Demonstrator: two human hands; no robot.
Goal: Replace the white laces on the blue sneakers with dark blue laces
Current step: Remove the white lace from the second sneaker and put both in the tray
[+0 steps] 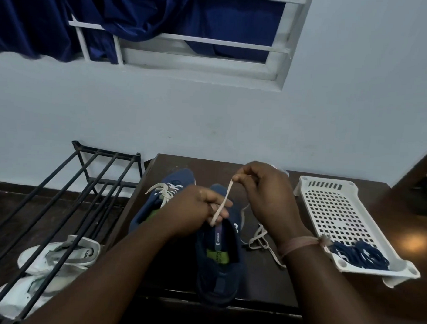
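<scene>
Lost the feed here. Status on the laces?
Right hand and left hand both pinch a white lace over the near sneaker. Far sneaker still white-laced. Dark laces wait in the tray. Nothing in the way.

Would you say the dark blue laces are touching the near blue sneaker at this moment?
Apart. The head view shows the dark blue laces piled in the white perforated tray, with bare dark table between the tray and the near blue sneaker.

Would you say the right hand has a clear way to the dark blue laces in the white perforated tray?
Probably yes: nothing stands between right hand and dark blue laces, but it pinches a white lace.
</scene>
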